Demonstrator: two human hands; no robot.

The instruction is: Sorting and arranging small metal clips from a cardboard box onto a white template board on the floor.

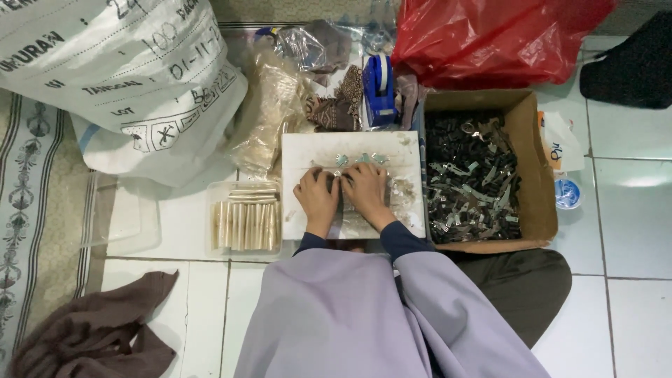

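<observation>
both hands — left hand [317, 198], right hand [367, 189] — fingers pinched together on small metal clips [360, 159] atop white board [409, 150]; i judge them light, stiff, slippery — grip edges.

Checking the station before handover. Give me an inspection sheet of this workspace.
Surface: white board on a tiled floor, worn and smudged.
Job's things: small metal clips on the board by the fingertips; cardboard box of dark and metal parts at right; clear tray of pale strips at left.
Clutter: blue tape dispenser, red bag, white sack, clear bags, brown cloth.
Grippers: left hand and right hand side by side, pressing on the board; what they grip is hidden.
Cables: nothing seen.
Surroundings: patterned mat at left.
</observation>
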